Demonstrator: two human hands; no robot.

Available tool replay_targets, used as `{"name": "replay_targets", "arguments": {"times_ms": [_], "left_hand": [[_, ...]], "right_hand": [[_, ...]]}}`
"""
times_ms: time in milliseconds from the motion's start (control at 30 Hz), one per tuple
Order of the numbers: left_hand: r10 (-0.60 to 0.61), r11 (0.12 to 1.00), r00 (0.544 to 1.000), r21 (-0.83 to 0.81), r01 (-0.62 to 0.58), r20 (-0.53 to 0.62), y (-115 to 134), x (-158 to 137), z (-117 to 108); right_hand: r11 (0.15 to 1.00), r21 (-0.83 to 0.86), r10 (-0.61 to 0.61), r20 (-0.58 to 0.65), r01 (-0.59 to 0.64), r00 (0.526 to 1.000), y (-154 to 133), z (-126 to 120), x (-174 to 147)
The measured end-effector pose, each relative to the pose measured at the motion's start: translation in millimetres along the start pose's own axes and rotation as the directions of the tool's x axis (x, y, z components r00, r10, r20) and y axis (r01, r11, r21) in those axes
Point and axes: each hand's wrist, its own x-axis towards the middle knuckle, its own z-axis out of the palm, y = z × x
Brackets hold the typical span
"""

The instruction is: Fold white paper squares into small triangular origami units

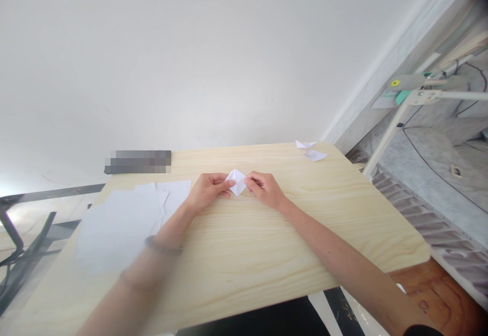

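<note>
A small white folded paper, diamond-shaped with creases across it, is held over the middle of the wooden table. My left hand grips its left corner, the thumb lying on the front and the fingers behind. At the opposite corner, my right hand pinches the paper between thumb and forefinger. A dark band circles my left wrist. To the left, partly under my left forearm, lies a spread of white paper sheets.
Two folded white paper pieces, one nearer and one behind it, lie at the table's back right. A dark, pixelated object sits at the back left. A wall borders the table; a white metal frame stands right.
</note>
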Motion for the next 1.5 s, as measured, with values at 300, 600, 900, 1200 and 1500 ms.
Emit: {"name": "replay_targets", "arguments": {"times_ms": [300, 600, 900, 1200, 1500], "left_hand": [[-0.033, 0.999, 0.999, 0.009, 0.033, 0.021, -2, 0, -1], [-0.013, 0.988, 0.997, 0.151, 0.002, 0.072, 2, -2, 0], [-0.034, 0.979, 0.996, 0.203, 0.015, 0.086, -1, -1, 2], [-0.031, 0.960, 0.992, 0.282, -0.004, 0.119, 3, -3, 3], [-0.032, 0.947, 0.982, 0.320, -0.030, 0.185, 10, -7, 6]], "right_hand": [[0.998, 0.067, 0.009, 0.051, -0.012, 0.999, 0, 0, 1], [0.999, 0.029, -0.018, 0.015, 0.018, 1.000, -2, 0, 0], [0.997, 0.006, -0.074, -0.002, 0.074, 0.997, -2, 1, 1], [0.997, 0.033, -0.071, -0.039, 0.073, 0.997, -2, 1, 0], [0.995, 0.034, -0.091, -0.079, 0.094, 0.993, -6, 1, 0]]}}
